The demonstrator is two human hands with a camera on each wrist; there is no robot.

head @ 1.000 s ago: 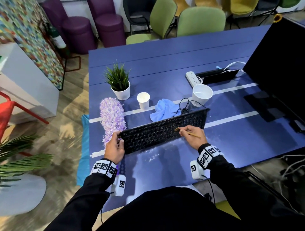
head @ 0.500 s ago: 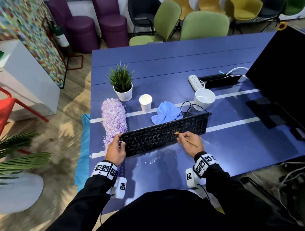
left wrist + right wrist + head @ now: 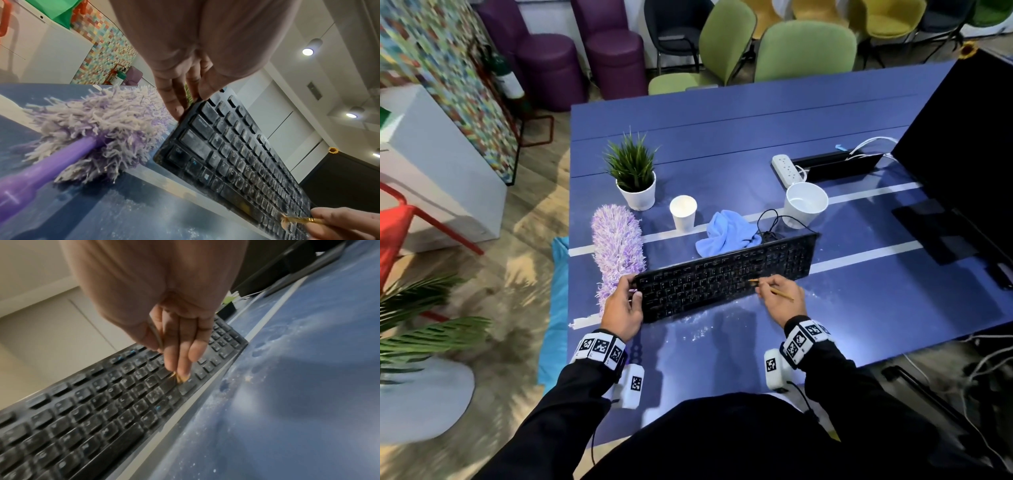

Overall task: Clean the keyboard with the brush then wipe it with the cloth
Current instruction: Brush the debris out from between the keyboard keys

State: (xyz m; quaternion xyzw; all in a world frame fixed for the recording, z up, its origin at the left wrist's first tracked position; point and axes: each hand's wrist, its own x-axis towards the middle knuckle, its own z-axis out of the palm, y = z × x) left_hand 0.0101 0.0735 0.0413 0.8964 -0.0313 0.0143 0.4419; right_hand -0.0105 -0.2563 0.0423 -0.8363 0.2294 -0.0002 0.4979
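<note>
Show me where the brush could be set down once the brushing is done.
Bare table right of the keyboard, before the monitor. Crowded behind it: cloth, cups, duster.

Black keyboard (image 3: 726,275) slanted across the blue counter (image 3: 722,137), left end pinched in the left hand (image 3: 621,310), right hand (image 3: 780,299) holding a thin brush (image 3: 774,289) with its tip on the keys right of centre. Just behind the keyboard: crumpled blue cloth (image 3: 726,233), black cable, white paper cup (image 3: 683,212), larger white cup (image 3: 804,205), small potted plant (image 3: 635,176). Purple duster (image 3: 618,248) beside the left end; pale dust speckled along the near edge.
</note>
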